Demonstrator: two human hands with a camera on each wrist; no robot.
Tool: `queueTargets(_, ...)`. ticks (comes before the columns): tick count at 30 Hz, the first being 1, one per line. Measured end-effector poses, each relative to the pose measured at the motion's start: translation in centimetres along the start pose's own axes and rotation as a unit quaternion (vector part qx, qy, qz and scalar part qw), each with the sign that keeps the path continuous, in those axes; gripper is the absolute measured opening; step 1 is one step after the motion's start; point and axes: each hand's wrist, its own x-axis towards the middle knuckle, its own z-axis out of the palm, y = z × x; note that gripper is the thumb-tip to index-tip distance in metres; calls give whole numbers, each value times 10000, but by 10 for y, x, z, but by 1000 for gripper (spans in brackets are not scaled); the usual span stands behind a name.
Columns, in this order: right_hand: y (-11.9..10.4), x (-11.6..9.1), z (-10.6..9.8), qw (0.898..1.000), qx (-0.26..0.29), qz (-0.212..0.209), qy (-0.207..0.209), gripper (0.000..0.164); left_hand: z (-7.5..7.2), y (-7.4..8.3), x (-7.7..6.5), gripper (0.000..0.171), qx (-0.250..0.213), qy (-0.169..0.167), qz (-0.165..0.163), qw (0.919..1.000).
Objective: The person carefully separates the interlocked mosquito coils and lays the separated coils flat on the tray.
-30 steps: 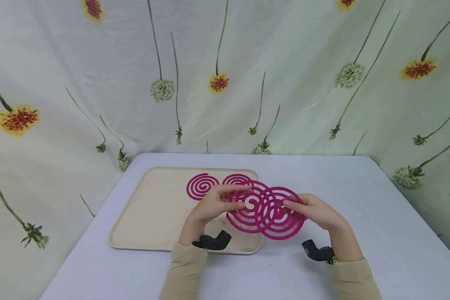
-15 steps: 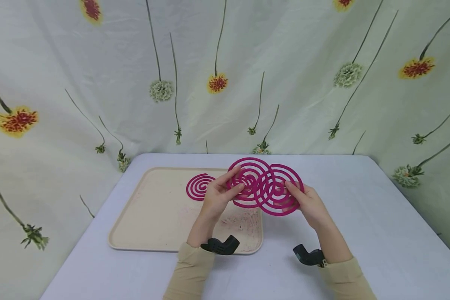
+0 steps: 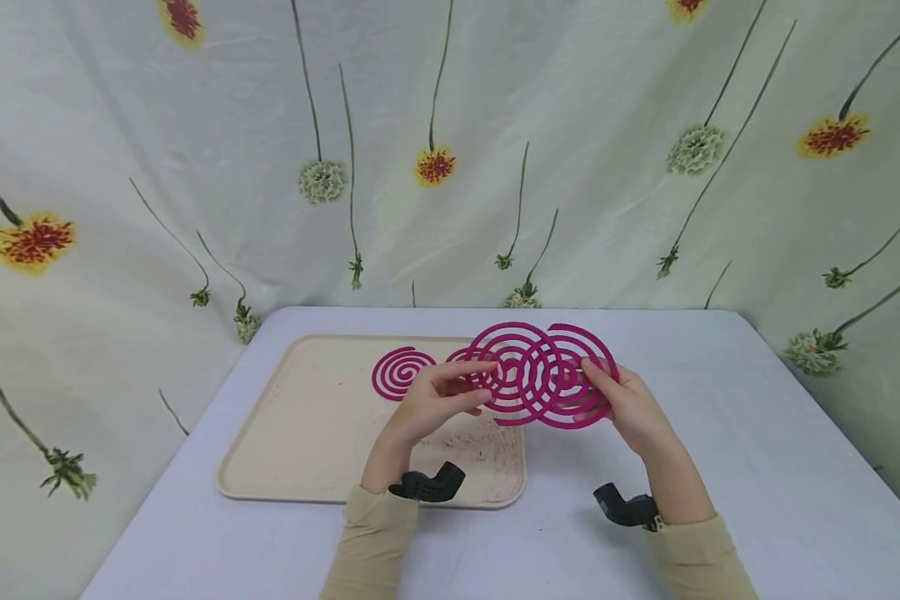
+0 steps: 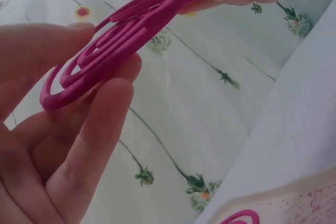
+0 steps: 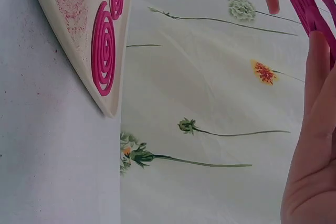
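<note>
Two magenta mosquito coils, overlapping each other, are held up above the table in the head view. My left hand (image 3: 423, 408) pinches the left mosquito coil (image 4: 126, 44) at its edge, thumb on one face and fingers behind it. On the other side, my right hand (image 3: 633, 408) grips the right mosquito coil (image 3: 567, 377), its thumb lying on the near face. Whether the two coils are interlocked or merely stacked, I cannot tell. In the right wrist view only part of the held coils shows, at the upper right.
A beige tray (image 3: 300, 433) lies on the white-covered table (image 3: 720, 400), with reddish crumbs on its right part. On it rest a mosquito coil (image 3: 402, 373) and another coil (image 5: 105, 51), partly hidden behind the held ones in the head view. A flowered cloth (image 3: 615, 208) hangs behind.
Both hands have raised the overlapping coils and tilted them more upright. In the last half second the left hand shifted left and slightly down, while the coils moved a little to the right.
</note>
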Motion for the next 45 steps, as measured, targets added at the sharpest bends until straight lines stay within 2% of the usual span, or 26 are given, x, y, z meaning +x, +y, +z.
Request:
queueTargets(6,0,-1,-5,9939,-425,-37,-1020,45,-5,0,-2,31,96,-195,3,9998)
queueTargets(8,-1,-2,-7,9916,-468,-68,-1204,46,-6,0,-3,32,110,-166,-27,9998)
queueTargets(10,-1,-2,-8,9915,-448,-131,-1212,47,-6,1,-3,33,74,-100,-57,9999)
queueTargets(13,0,-1,-4,9950,-291,-272,-913,43,-2,0,-2,33,-33,174,-73,9998)
queueTargets(17,3,1,7,9985,104,-468,-256,42,8,-3,3,34,-356,830,38,9959)
queueTargets(20,5,1,17,9970,554,-507,202,44,17,-7,7,36,-538,1259,289,9902)
queueTargets(23,4,1,25,9917,1047,-451,592,44,25,-9,11,38,-512,1425,595,9867)
queueTargets(26,5,2,30,9834,1553,-358,864,42,30,-9,12,46,-289,1168,727,9901)
queueTargets(29,5,3,31,9786,1807,-219,956,40,30,-9,11,51,-106,733,637,9952)
queueTargets(32,5,4,26,9840,1595,-69,788,42,26,-7,9,46,-76,573,693,9959)
queueTargets(36,4,3,10,9967,792,-73,168,46,15,-5,6,37,-144,677,829,9942)
queueTargets(38,3,2,1,9987,436,-137,-222,48,9,-4,4,37,-128,612,720,9954)
queueTargets(41,2,0,-10,9968,-7,-97,-790,51,3,-2,1,38,-60,217,445,9988)
queueTargets(45,3,-1,-19,9862,-422,63,-1601,52,2,-3,0,39,121,-402,112,9991)
